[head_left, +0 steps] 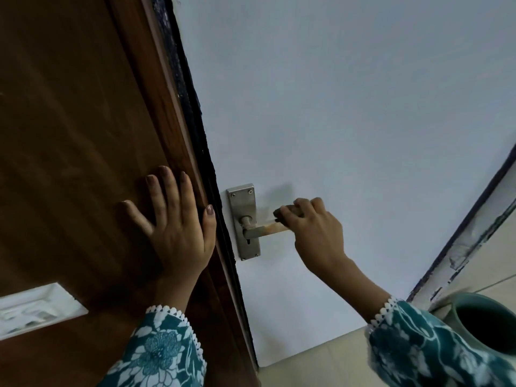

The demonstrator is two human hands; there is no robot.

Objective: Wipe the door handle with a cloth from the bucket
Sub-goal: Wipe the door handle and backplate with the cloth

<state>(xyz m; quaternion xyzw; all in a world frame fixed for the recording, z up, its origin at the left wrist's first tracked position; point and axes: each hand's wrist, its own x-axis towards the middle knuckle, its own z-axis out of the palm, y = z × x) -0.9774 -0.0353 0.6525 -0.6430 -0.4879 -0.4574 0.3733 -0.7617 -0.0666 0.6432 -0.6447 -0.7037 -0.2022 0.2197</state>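
Note:
A metal lever door handle (262,231) juts from a steel backplate (242,197) on the white door (335,107). My right hand (315,230) is closed around the lever's free end, pinching a small dark cloth (282,212) against it; most of the cloth is hidden by my fingers. A rusty stain shows on the bare part of the lever. My left hand (178,227) lies flat with fingers spread on the brown wooden panel (69,135) left of the door edge, holding nothing. The teal bucket (458,305) stands at the lower right, its inside dark.
A white rectangular plate (36,308) is set into the wooden panel at the lower left. A dark strip runs along the door edge (195,121). Pale floor tiles (321,358) lie below the door, and a dark-trimmed frame (474,205) slants at the right.

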